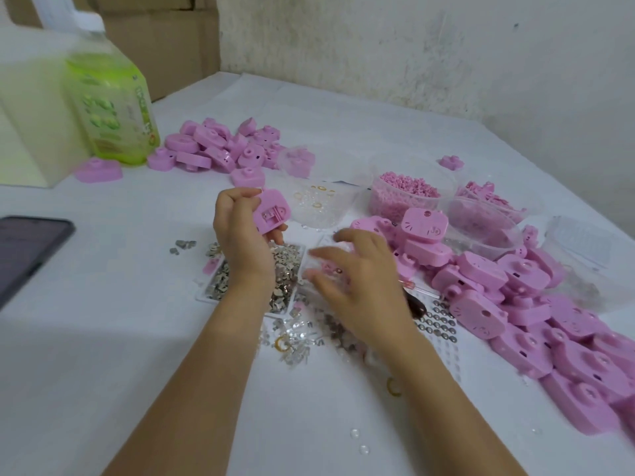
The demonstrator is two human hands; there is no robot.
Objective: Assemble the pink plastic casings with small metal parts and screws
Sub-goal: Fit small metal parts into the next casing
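My left hand (240, 231) holds a pink plastic casing (273, 211) by its edge, inner side facing me, above a shallow tray of small metal parts (287, 266). My right hand (354, 280) hovers blurred over a clear tray (326, 249) just right of the metal parts, fingers spread and loosely bent, and I cannot see anything in it. Loose metal bits and clear pieces (295, 341) lie on the table under my wrists. A sheet of small round metal parts (441, 324) lies to the right.
A heap of pink casings (536, 304) fills the right side; another heap (220, 146) lies at the back. Clear tubs hold pink pellets (405, 194) and rings (319, 201). A green bottle (113, 104) and a phone (24, 249) are on the left.
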